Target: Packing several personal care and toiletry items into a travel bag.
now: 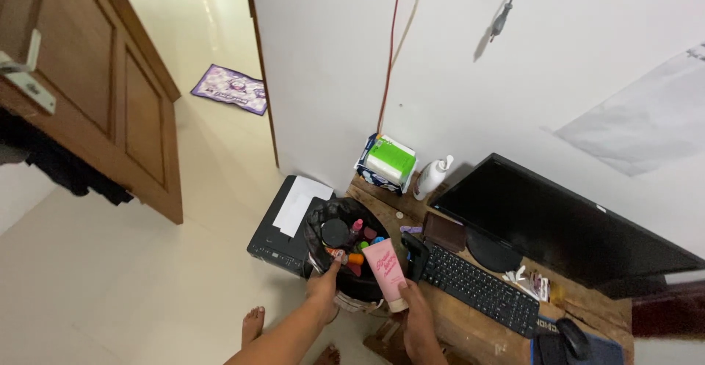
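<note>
My right hand (416, 313) grips a pink squeeze tube (386, 271) by its lower cap end, holding it upright at the left end of a low wooden desk (470, 328). My left hand (325, 283) rests on the near rim of a round black basket (320, 219) and pinches something small and orange at its edge. The basket holds several small bottles, tubes and a dark round lid (335, 232).
A black keyboard (481, 289), dark monitor (565, 225), brown wallet (443, 231), white pump bottle (430, 177) and green-and-white box (388, 161) sit on the desk. A mouse (574, 337) lies at the right. A black printer (283, 241) with white paper stands on the floor. A wooden door (103, 93) hangs open on the left.
</note>
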